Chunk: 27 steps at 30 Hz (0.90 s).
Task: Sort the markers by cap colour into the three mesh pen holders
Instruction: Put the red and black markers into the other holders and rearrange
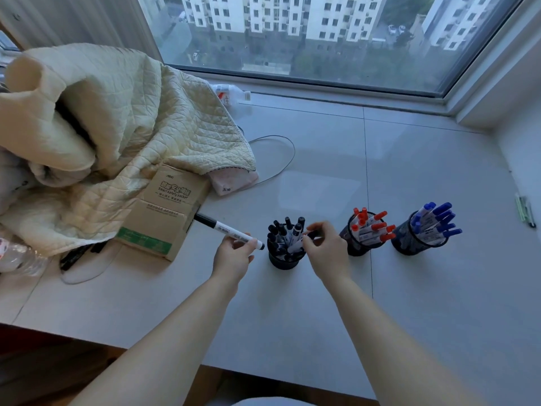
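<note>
Three black mesh pen holders stand in a row on the pale sill. The left holder (282, 262) is full of black-capped markers, the middle holder (355, 250) holds red-capped ones, and the right holder (409, 244) holds blue-capped ones. My left hand (234, 256) grips a white marker with a black cap (228, 230), lying nearly level just left of the left holder. My right hand (326, 247) pinches the top of a black-capped marker (297, 246) standing in the left holder.
A cardboard box (164, 212) sits left of the holders under a quilted cream blanket (123, 127). A thin cable (281, 159) loops behind. Two pens (525, 212) lie by the right wall. A plastic bottle (20, 259) lies at far left. The sill's front edge runs below my forearms.
</note>
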Available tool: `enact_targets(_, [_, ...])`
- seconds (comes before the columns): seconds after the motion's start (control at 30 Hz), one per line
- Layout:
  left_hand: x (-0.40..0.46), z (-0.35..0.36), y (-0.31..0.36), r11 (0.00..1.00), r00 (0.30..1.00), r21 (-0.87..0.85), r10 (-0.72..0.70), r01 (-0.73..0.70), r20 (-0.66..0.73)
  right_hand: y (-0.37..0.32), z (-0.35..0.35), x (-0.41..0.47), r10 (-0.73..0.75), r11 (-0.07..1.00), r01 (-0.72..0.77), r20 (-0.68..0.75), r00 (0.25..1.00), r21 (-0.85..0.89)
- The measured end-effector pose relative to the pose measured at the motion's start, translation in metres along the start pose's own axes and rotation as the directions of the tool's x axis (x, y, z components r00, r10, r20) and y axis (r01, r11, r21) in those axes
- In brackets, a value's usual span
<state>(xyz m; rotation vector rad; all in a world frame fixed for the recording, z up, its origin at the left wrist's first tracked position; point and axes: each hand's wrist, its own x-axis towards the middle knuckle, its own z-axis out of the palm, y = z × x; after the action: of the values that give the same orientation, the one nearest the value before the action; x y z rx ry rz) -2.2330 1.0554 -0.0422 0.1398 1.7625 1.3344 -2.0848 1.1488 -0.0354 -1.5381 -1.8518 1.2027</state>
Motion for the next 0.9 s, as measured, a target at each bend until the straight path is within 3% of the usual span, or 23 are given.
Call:
enact_targets(0.2, [0.002,0.002,-0.010,0.969,0.998,0.239,0.059,-0.055,-0.010,0.012,0.012,0.001,-0.204,0.928,0.222,0.091,0.975,-0.299])
enact_targets(0.37, [0.001,0.004,-0.017,0.967,0.999,0.252,0.044,-0.034,-0.031,0.027,0.023,0.005,-0.096,0.811,0.286,0.367,0.925,-0.509])
enact_targets(0.47, [0.002,0.006,-0.022,0.972,1.000,0.235,0.024,-0.024,-0.001,0.030,0.023,0.007,-0.062,0.793,0.292,0.407,0.911,-0.535])
enact_targets(0.57, [0.002,0.010,-0.023,0.965,0.999,0.256,0.044,-0.050,0.030,0.028,0.022,0.006,-0.132,0.829,0.294,0.344,0.930,-0.476])
enact_targets(0.67, [0.002,0.013,-0.024,0.956,0.998,0.285,0.070,-0.068,0.003,0.027,0.017,-0.001,-0.240,0.895,0.274,0.137,0.961,-0.352])
enact_targets(0.77, [0.003,0.018,-0.020,0.933,0.995,0.350,0.098,-0.090,-0.005,0.026,0.010,-0.004,-0.229,0.941,0.212,-0.034,0.973,-0.264])
enact_targets(0.9, [0.005,0.028,-0.015,0.855,0.991,0.503,0.131,-0.128,0.030,0.030,0.002,-0.005,-0.159,0.958,0.138,-0.064,0.985,-0.251])
